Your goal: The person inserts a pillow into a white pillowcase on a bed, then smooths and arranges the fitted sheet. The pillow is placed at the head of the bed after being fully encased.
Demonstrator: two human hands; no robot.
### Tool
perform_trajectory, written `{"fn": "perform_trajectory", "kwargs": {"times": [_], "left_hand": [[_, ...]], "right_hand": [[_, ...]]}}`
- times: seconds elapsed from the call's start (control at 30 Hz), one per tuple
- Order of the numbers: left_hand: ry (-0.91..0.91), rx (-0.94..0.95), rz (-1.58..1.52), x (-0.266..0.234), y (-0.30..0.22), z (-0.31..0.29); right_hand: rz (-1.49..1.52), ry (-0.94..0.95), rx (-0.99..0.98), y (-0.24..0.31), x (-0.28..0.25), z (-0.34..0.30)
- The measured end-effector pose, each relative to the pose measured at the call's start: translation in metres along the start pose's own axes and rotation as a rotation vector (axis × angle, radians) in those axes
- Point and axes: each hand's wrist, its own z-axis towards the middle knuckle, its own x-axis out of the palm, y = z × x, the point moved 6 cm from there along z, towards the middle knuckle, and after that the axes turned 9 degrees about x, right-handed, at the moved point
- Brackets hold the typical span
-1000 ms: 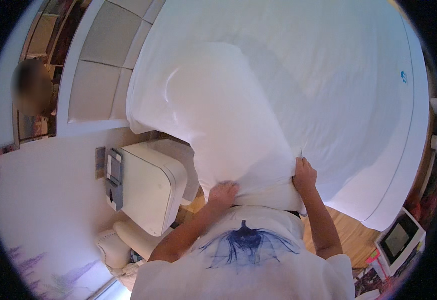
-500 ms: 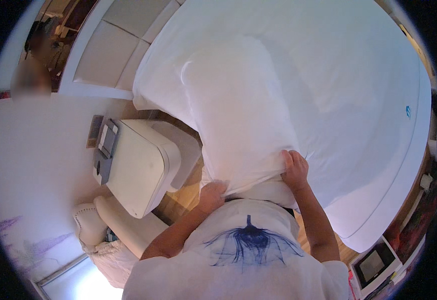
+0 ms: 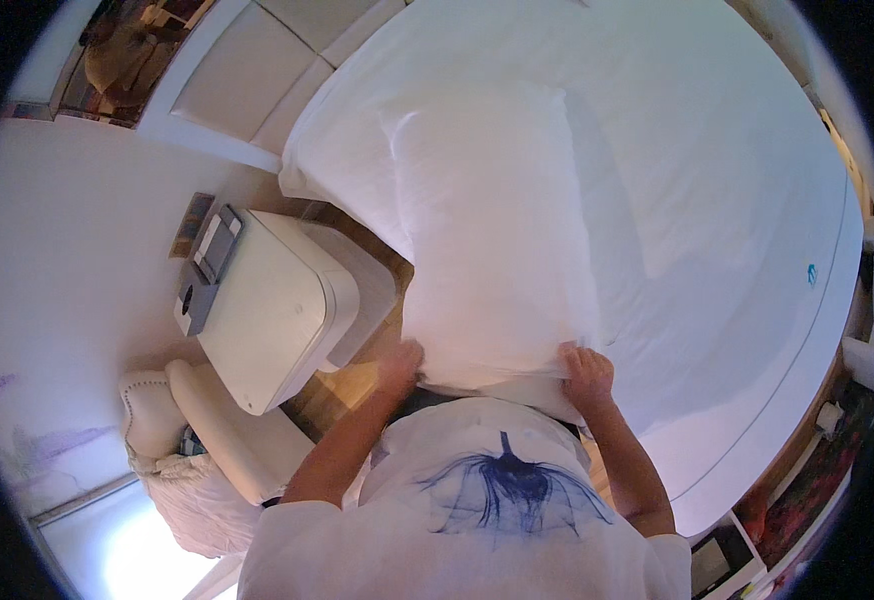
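A plump white pillow [image 3: 492,230] in a white pillowcase lies lengthwise in front of me, partly over the bed's near edge. My left hand [image 3: 398,370] is closed on its near left corner. At the near right corner, my right hand [image 3: 586,377] grips the cloth with bent fingers. Between my hands the near edge of the pillow is pulled nearly straight, close to my shirt. The far end of the pillow rests on the white bed sheet [image 3: 717,200].
Left of the bed stands a white bedside cabinet [image 3: 267,310] with a grey organizer box [image 3: 207,270] on it. A cream armchair [image 3: 227,430] is nearer, with bunched beige cloth [image 3: 192,500]. The padded headboard [image 3: 247,75] rises at the far left.
My hands have spread farther apart, the left moving left and up. The pillow's near edge is now straighter and its sides smoother. The view has shifted slightly.
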Motion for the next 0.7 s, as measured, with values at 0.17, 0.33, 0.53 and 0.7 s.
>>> {"fn": "perform_trajectory", "kwargs": {"times": [0.17,0.33,0.53,0.7], "left_hand": [[0.121,0.188,-0.213,-0.033,-0.037,-0.016],[0.188,-0.112,-0.107,0.014,0.022,0.000],[0.219,-0.405,0.049,0.050,0.049,-0.001],[0.448,-0.254,-0.077,0.039,0.004,-0.017]], "right_hand": [[-0.188,0.084,0.299,-0.055,0.003,-0.010],[-0.123,0.014,0.093,-0.024,-0.006,-0.030],[-0.098,0.118,0.148,-0.022,0.002,-0.035],[-0.183,0.170,0.490,-0.086,0.021,-0.051]]}}
